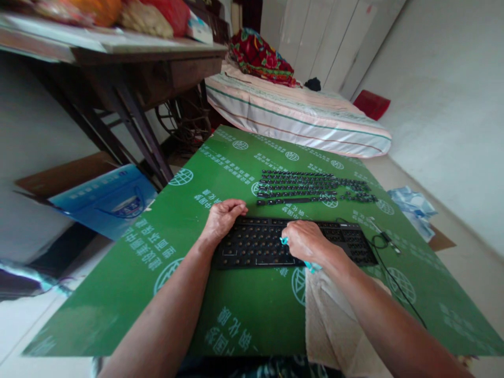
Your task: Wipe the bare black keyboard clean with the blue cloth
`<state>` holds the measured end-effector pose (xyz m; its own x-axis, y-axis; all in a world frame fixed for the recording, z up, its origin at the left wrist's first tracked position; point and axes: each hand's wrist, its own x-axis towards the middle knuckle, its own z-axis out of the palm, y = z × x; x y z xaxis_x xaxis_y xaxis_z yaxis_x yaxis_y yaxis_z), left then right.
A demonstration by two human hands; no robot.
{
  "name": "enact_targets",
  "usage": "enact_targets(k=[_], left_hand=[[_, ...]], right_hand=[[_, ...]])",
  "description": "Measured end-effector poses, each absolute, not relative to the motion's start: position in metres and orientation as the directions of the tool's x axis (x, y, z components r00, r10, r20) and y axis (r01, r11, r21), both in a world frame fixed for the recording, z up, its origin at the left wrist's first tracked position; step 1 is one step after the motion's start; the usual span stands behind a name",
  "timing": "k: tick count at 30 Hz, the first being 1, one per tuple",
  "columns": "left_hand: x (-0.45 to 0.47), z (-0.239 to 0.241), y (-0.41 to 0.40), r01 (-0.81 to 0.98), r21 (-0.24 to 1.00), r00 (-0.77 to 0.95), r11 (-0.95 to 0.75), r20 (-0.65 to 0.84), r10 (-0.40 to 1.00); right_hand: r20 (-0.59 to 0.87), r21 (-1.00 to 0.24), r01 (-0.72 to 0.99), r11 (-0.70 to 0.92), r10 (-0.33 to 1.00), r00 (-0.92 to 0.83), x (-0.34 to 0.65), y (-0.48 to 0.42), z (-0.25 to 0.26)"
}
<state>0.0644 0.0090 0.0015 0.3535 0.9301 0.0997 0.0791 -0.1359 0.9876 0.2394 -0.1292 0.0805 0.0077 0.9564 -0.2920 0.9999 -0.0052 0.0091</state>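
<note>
A black keyboard [252, 244] lies flat on the green tabletop, its keycaps off and the small switch posts showing. My left hand [224, 218] is at its upper left corner, fingers curled together against the edge. Over the middle of the keyboard is my right hand [305, 237], closed around a slim turquoise tool [313, 266]; a bit of it shows on either side of the fist, and its working end is hidden. Beyond the keyboard, the removed black keycaps [297, 181] stand in several neat rows, with a smaller group to the right.
A beige cloth [326, 320] lies under my right forearm at the front edge. The keyboard's cable [399, 283] and a slim tool [384, 234] lie at right. Past the green table [129, 294] are a bed [307, 110], a wooden sewing-machine table [149, 65] and a blue bag [106, 202].
</note>
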Motion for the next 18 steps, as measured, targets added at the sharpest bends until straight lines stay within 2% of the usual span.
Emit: enact_targets(k=[6, 18], left_hand=[[0.065, 0.001, 0.009, 0.086, 0.986, 0.357, -0.145, 0.105, 0.928], [0.065, 0.004, 0.008, 0.091, 0.986, 0.361, -0.138, 0.097, 0.927]], right_hand=[[-0.306, 0.020, 0.998, -0.058, 0.950, 0.061, 0.236, -0.125, 0.077], [-0.278, -0.093, 0.993, -0.069, 0.960, 0.040, 0.226, -0.121, 0.073]])
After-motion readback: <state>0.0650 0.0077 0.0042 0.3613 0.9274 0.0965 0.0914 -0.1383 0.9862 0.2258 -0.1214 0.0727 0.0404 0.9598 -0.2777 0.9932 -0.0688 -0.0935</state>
